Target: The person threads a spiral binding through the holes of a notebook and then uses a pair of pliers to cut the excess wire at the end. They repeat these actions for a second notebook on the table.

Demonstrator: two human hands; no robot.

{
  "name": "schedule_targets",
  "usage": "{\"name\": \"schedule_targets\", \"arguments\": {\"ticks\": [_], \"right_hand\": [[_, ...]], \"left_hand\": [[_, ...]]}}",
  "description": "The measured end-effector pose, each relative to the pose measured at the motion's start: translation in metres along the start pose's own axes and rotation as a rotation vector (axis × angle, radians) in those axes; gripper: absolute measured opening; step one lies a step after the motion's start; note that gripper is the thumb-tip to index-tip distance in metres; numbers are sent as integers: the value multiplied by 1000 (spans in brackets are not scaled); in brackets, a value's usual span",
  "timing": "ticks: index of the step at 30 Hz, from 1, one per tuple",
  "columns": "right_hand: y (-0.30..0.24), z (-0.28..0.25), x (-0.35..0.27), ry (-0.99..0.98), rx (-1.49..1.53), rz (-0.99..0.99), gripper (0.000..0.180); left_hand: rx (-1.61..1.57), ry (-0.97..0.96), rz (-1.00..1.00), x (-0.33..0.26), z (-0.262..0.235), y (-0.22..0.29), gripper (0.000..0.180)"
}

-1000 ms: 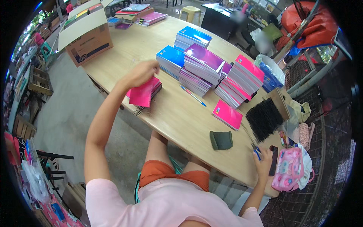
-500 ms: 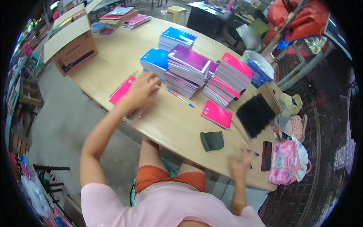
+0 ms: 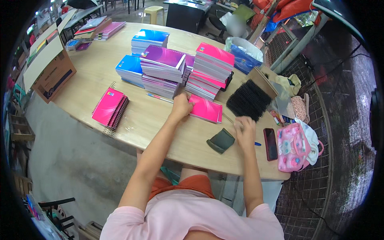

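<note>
My left hand (image 3: 182, 109) is closed on the left edge of a thin pink notebook (image 3: 207, 109) that lies on the table in front of the tall stacks. My right hand (image 3: 245, 127) pinches a thin spiral binding coil (image 3: 228, 118), whose free end points toward the notebook's right edge. Beyond that hand lies a heap of black coils (image 3: 248, 100). A dark green curved piece (image 3: 221, 141) rests just left of the right hand. Several pink spiral-bound notebooks (image 3: 107, 107) are piled at the table's left front.
Stacks of blue (image 3: 150, 40), purple (image 3: 162, 66) and pink notebooks (image 3: 210, 64) stand mid-table, with a pen (image 3: 160, 98) before them. A phone (image 3: 270, 144) and a pink bag (image 3: 294, 148) sit at the right edge. An open cardboard box (image 3: 52, 74) is at far left.
My left hand has moved right from the spiral-bound notebooks to the loose pink one. My right hand has risen from the table's front edge and now holds a coil. The view has shifted.
</note>
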State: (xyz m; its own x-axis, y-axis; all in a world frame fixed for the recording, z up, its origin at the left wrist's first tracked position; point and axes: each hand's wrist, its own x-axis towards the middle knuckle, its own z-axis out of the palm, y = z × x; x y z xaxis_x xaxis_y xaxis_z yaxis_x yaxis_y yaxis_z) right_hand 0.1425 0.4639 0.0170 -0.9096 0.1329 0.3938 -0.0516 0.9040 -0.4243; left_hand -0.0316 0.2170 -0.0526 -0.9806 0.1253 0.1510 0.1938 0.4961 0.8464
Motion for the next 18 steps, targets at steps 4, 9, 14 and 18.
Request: {"name": "schedule_targets", "arguments": {"ticks": [4,9,14,18], "right_hand": [[28,28,35,-173,-343,66,17],[20,-11,16,-5,75,-106,13],[-36,-23,-16,-124,352,-216,20],[-54,-13,-16,-174,455,-191,16]], "left_hand": [[-332,21,38,-24,-12,29,33],[-20,-47,299,-113,-92,50,67],[-123,14,379,-151,-71,28,43],[-179,176,303,-151,-40,29,36]]}}
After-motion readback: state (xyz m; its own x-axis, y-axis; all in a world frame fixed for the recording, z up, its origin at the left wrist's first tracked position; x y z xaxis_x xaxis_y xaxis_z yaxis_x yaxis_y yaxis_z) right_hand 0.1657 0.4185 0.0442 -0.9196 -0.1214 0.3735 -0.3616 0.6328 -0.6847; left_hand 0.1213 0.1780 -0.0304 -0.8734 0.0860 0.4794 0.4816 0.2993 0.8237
